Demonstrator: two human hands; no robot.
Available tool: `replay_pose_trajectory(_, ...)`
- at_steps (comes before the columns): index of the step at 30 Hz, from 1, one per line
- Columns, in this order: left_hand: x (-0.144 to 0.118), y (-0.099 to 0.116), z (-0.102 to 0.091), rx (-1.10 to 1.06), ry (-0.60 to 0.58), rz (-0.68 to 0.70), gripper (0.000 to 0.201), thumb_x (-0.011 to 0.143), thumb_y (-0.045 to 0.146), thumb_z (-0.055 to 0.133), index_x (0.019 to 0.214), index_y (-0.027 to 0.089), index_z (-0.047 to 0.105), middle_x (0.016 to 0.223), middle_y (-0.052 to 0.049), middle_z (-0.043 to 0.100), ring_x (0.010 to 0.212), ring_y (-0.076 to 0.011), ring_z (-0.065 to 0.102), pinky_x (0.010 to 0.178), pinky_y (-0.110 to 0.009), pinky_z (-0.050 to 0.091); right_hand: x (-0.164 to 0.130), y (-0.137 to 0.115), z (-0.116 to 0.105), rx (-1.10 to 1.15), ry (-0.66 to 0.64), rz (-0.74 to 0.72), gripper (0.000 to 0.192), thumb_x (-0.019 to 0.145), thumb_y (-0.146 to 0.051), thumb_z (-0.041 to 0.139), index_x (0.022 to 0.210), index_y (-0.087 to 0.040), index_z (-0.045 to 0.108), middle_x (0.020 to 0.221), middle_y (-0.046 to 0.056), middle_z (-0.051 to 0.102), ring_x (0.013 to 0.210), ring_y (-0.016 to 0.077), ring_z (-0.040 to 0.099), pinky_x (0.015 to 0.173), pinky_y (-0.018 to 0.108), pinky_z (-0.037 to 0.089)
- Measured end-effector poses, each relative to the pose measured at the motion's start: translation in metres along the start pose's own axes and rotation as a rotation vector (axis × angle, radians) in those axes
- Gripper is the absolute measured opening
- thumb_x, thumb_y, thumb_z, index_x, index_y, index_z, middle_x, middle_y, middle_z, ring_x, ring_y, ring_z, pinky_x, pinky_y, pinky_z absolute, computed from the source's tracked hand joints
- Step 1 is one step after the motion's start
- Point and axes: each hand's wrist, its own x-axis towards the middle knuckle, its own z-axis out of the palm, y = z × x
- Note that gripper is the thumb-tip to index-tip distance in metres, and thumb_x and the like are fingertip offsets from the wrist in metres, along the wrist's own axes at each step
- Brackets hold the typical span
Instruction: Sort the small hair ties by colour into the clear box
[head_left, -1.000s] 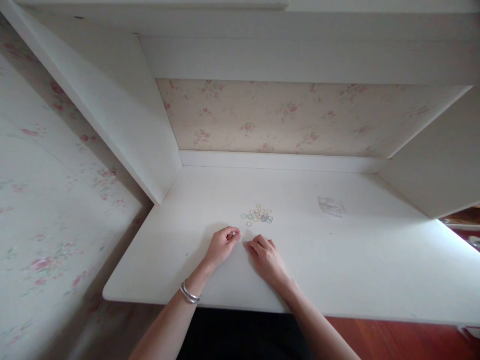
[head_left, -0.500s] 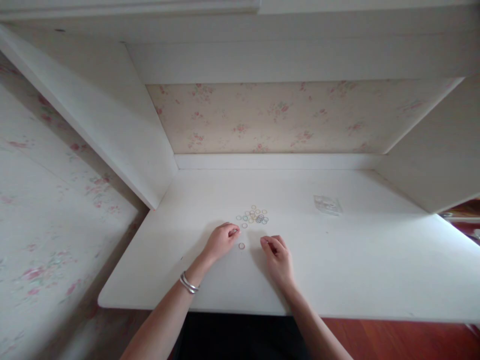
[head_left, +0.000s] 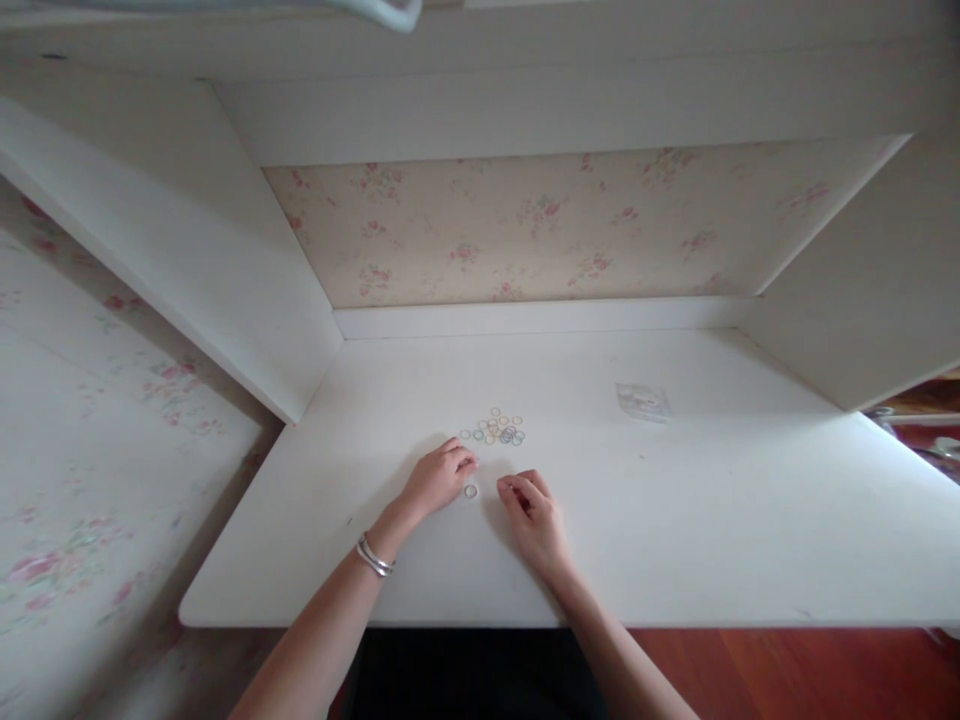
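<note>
while both hands rest low in the middle of the frame, the head view shows a white tabletop [head_left: 675, 520] set in an alcove with floral wallpaper behind it. the left hand [head_left: 437, 478] lies with its fingers curled loosely, fingertips just above and to the left of a single small ring [head_left: 471, 491] that lies flat between the two hands; it touches nothing i can make out, and i cannot tell whether something tiny is pinched in it. the right hand [head_left: 534, 512] is curled too, thumb and forefinger drawn together at its upper left as if nipping something very small, but what sits between them, if anything, is too small to tell. a bangle [head_left: 373, 557] circles the left wrist.

just above the hands, near the centre of the frame, lies a loose cluster of small coloured rings [head_left: 495, 430], spread flat and apart from the single ring. by my reading the work in hand is taking rings one at a time from the cluster and handling them between the fingertips.

as for containers, the only one is a small clear plastic bag [head_left: 642, 401] lying flat, well off to the right of the cluster; its contents cannot be made out.
</note>
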Motion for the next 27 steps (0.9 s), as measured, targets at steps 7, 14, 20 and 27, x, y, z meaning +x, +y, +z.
replay_pose_trajectory(7,-0.037,0.003,-0.007,-0.028,0.059,0.089,0.024,0.091,0.032,0.043,0.094,0.025,0.066,0.086,-0.001,0.061,0.073,-0.0103,0.057,0.068,-0.021,0.045,0.000,0.001,0.003,-0.007,-0.021,-0.011,0.024,0.089,-0.037,0.047,0.085,-0.021,0.065,0.083,0.002,0.056,0.062,0.0102,0.050,0.056,0.022,0.040)
replay_pose_trajectory(14,-0.044,0.002,-0.004,0.109,0.065,0.205,0.025,0.093,0.031,0.042,0.094,0.024,0.066,0.080,-0.001,0.058,0.066,-0.0084,0.054,0.059,-0.019,0.040,0.001,-0.001,0.002,-0.008,-0.013,0.002,0.024,0.089,-0.037,0.047,0.085,-0.021,0.065,0.082,0.002,0.055,0.061,0.0097,0.049,0.055,0.022,0.039)
replay_pose_trajectory(20,-0.042,0.003,-0.004,0.148,0.043,0.220,0.026,0.092,0.031,0.042,0.090,0.025,0.068,0.077,-0.001,0.057,0.064,-0.0091,0.051,0.059,-0.020,0.039,0.001,-0.002,0.002,-0.017,-0.014,0.017,0.027,0.089,-0.040,0.046,0.085,-0.021,0.065,0.082,0.002,0.056,0.061,0.0102,0.050,0.055,0.022,0.040)
replay_pose_trajectory(27,-0.041,0.003,-0.005,0.109,-0.003,0.193,0.024,0.092,0.031,0.043,0.097,0.026,0.066,0.083,-0.002,0.058,0.069,-0.0106,0.054,0.063,-0.022,0.043,0.001,-0.004,0.001,-0.023,-0.016,0.027,0.030,0.089,-0.043,0.044,0.085,-0.021,0.065,0.082,0.004,0.057,0.061,0.0109,0.051,0.055,0.023,0.041)
